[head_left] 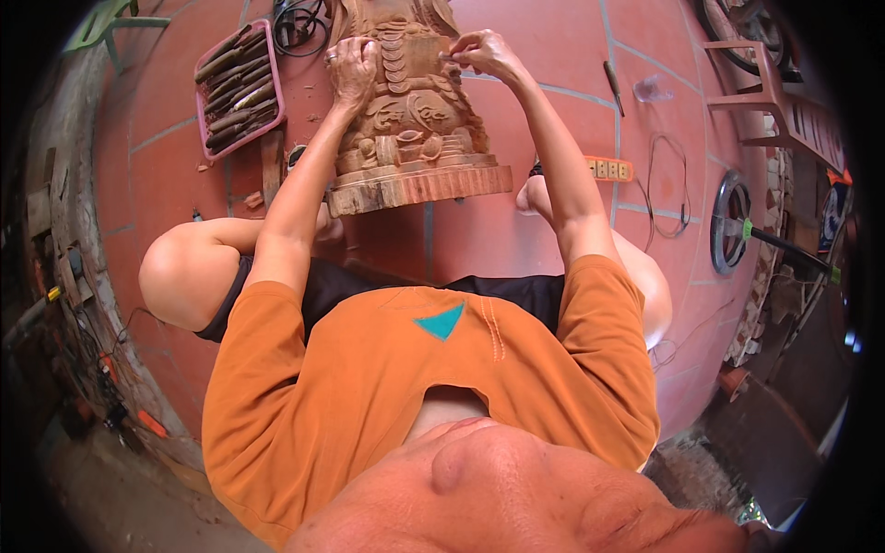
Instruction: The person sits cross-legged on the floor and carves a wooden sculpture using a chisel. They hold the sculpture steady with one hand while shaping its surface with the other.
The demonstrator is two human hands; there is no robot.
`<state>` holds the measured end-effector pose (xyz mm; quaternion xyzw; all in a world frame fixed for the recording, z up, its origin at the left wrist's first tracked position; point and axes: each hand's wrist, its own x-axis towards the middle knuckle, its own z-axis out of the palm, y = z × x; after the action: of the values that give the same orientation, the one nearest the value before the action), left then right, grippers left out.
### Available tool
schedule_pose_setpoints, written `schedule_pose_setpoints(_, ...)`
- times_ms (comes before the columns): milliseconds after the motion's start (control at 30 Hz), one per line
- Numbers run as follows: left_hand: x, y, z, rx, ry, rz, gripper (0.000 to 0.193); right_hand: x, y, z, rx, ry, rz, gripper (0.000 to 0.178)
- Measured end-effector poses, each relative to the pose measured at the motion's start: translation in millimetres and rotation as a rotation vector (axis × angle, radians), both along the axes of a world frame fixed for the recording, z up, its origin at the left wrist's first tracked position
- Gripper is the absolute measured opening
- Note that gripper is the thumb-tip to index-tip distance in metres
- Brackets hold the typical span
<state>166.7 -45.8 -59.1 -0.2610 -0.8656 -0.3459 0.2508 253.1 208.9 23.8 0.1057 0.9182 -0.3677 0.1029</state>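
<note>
A carved wooden statue [406,115] lies in front of me between my legs, its flat round base [424,189] toward me. Raised beads and scrolls cover its surface. My left hand [353,69] grips the statue's left side with bent fingers, a ring on one of them. At the right side of the statue, my right hand [486,55] is closed in a pinch, fingertips close to the wood. A small greyish bit shows at those fingertips, too small to name.
A pink tray [275,83] of wood-handled carving tools stands left, beside a coiled black cable [300,28]. On the tiled floor at right lie a single tool [613,88], a clear plastic cup [653,88], an orange power strip [608,170] and a steering-wheel-like ring [729,221]. A reddish chair [784,111] stands farther right.
</note>
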Motion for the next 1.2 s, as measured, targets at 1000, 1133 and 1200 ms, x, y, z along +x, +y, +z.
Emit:
schedule_pose_setpoints(1000,1,6,1,0.002,0.010,0.001,0.019,20,-22,31,0.225,0.100,-0.107,0.016)
schedule_pose_setpoints(1133,6,-2,-4,-0.024,0.000,-0.011,0.019,32,-50,10,0.379,0.221,0.011,0.013)
schedule_pose_setpoints(1200,3,-7,-7,-0.019,0.004,-0.008,0.018,33,-45,21,0.285,0.062,0.152,0.020)
